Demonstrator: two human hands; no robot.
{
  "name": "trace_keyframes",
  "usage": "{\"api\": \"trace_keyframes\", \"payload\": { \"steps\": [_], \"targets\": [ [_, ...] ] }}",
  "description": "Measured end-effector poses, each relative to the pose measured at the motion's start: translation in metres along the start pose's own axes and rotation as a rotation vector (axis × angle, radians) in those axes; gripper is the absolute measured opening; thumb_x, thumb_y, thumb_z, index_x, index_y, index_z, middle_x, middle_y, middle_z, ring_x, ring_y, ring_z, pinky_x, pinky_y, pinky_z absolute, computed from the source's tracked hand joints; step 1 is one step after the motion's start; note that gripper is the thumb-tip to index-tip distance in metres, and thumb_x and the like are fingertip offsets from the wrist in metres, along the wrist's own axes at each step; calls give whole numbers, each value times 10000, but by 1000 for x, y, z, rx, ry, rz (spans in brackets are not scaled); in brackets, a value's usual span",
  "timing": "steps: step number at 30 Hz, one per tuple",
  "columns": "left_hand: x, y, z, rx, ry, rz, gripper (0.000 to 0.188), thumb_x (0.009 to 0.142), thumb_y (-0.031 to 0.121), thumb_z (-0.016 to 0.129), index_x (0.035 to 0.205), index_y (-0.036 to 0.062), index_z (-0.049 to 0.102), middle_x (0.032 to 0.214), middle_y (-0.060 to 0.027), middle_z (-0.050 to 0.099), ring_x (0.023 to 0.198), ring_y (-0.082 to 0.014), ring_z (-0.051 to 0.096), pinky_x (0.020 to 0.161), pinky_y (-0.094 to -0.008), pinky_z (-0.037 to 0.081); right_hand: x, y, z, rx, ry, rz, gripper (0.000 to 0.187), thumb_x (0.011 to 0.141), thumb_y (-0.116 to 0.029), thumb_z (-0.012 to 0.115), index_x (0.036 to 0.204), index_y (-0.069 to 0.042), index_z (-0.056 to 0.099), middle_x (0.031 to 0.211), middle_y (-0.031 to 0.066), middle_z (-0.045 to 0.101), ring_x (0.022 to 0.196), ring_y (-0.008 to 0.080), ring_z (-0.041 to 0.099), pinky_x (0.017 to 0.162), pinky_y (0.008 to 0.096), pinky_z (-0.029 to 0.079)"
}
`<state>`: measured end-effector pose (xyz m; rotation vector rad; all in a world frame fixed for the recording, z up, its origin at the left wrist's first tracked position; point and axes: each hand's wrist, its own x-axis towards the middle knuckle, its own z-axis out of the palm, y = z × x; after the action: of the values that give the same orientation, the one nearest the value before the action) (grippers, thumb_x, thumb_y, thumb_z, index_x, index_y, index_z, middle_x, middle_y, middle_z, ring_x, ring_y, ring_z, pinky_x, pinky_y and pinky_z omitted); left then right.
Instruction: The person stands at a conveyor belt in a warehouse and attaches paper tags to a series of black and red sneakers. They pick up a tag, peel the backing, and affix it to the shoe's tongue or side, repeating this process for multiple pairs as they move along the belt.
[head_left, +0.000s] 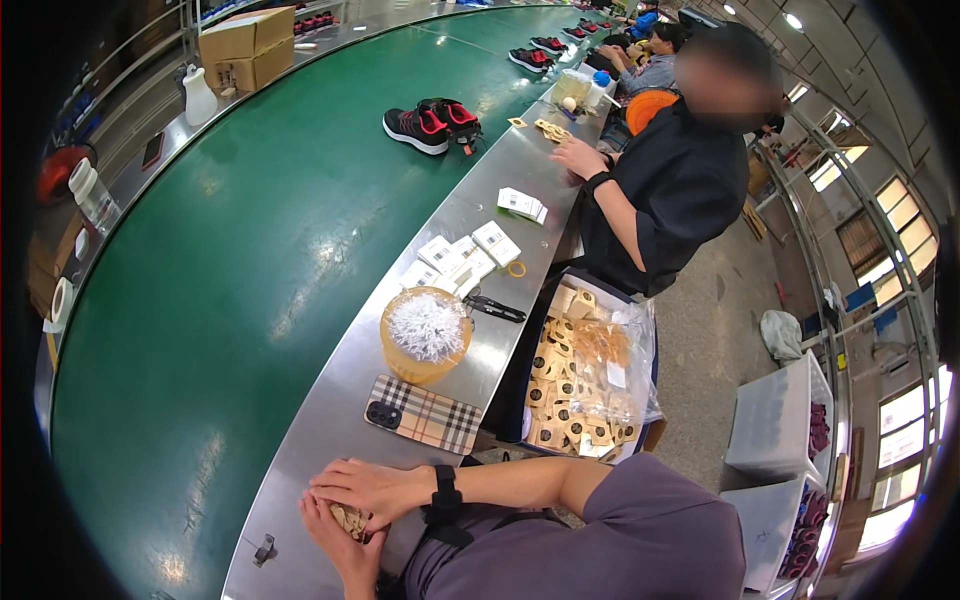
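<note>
At the near end of the steel ledge, my left hand (343, 548) and my right hand (368, 487) are closed together round a small bunch of tan paper packets (350, 520). My right hand lies over the top of the bunch, and my left hand cups it from the near side. Fingers cover much of the bunch. Just beyond my right hand lies a phone in a plaid case (425, 414). Past that stands a yellowish tub (427, 372) heaped with white plastic strands. To the right, an open box (524, 400) holds many similar tan packets and clear plastic bags.
Left of the ledge runs a green conveyor belt (230, 290) carrying black and red sneakers (432, 125). Stacks of white cards (462, 262) and black thread snips (497, 309) lie beyond the tub. A co-worker in black (665, 190) handles tan packets farther along. A metal clip (264, 548) sits near my left hand.
</note>
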<state>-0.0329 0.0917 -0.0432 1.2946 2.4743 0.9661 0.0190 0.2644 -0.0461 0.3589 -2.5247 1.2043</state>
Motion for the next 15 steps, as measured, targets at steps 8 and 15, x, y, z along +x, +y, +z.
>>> {"api": "trace_keyframes", "payload": {
  "steps": [8, 15],
  "targets": [
    [1, 3, -1, 6, -9, 2, 966, 578, 174, 774, 1374, -34, 267, 1427, -253, 258, 1332, -447, 214, 1088, -530, 189, 0, -1, -2, -15, -2, 8, 745, 533, -181, 745, 1200, -6, 465, 1211, 126, 471, 1141, 289, 418, 913, 394, 379],
    [1, 3, -1, -8, -6, -2, 982, 571, 173, 784, 1379, -28, 262, 1433, -247, 251, 1335, -441, 208, 1090, -526, 184, 0, -1, -3, -17, 6, 2, 752, 528, -187, 750, 1201, -9, 464, 1209, 121, 472, 1141, 288, 419, 910, 393, 383]
  ]
}}
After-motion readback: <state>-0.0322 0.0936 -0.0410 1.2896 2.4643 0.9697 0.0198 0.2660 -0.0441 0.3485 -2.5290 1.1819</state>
